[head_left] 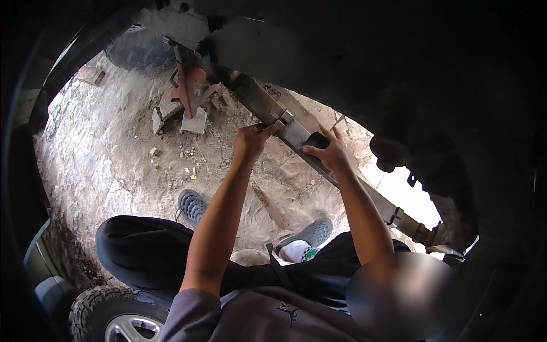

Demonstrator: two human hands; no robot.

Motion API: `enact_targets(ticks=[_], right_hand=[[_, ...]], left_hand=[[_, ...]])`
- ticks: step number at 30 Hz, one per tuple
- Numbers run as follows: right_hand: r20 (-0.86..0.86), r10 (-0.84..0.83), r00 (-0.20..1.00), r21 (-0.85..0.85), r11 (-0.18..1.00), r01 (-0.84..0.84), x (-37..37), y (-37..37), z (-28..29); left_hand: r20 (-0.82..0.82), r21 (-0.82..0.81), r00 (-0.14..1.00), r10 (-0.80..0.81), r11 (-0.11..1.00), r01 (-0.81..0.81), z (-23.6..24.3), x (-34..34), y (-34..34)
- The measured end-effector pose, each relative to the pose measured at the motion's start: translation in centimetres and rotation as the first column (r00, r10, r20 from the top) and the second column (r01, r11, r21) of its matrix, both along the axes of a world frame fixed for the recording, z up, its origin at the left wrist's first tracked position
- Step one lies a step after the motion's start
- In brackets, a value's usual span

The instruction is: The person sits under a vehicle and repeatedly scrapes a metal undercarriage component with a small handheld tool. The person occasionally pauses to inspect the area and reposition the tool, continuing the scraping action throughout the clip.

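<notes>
A long grey metal bar (296,134) slants from upper left to lower right beneath a dark vehicle body. My left hand (249,143) is closed at the bar's near edge, thumb and fingers pinching beside a small bright metal clip (286,117). Farther down the bar my right hand (331,153) grips it, thumb on the near face and fingers reaching over the far side. Beside that thumb is a dark rounded patch (317,140); whether it is a hole or a separate piece I cannot tell. Some fingertips of both hands are hidden.
A red jack stand (183,90) stands near broken concrete blocks (195,121) at upper left. Uneven dirt and rock (114,148) form the ground. A wheel with a knobby tire (94,308) is at lower left. The dark vehicle underside (353,51) hangs over the upper right.
</notes>
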State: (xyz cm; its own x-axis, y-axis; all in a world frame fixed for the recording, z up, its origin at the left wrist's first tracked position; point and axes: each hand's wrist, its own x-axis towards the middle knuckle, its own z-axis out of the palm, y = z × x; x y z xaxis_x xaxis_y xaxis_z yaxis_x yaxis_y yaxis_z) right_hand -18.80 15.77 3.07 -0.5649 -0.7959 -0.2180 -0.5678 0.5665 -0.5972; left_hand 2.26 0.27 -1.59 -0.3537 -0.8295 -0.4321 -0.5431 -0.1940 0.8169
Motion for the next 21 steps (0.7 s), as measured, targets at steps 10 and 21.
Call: enact_targets(ticks=[10,21], right_hand=[[-0.163,-0.011,0.987,0.01,1.0,0.013,2.5,-4.1,-0.3],[-0.141,-0.044,0.989,-0.067,0.997,0.034,2.9,-5.6,-0.1]], left_hand=[[-0.176,-0.107,0.984,-0.024,0.994,0.005,-0.2,0.4,-0.8],[-0.228,0.051,0.974,0.002,0.999,0.01,-0.1,-0.4,-1.1]])
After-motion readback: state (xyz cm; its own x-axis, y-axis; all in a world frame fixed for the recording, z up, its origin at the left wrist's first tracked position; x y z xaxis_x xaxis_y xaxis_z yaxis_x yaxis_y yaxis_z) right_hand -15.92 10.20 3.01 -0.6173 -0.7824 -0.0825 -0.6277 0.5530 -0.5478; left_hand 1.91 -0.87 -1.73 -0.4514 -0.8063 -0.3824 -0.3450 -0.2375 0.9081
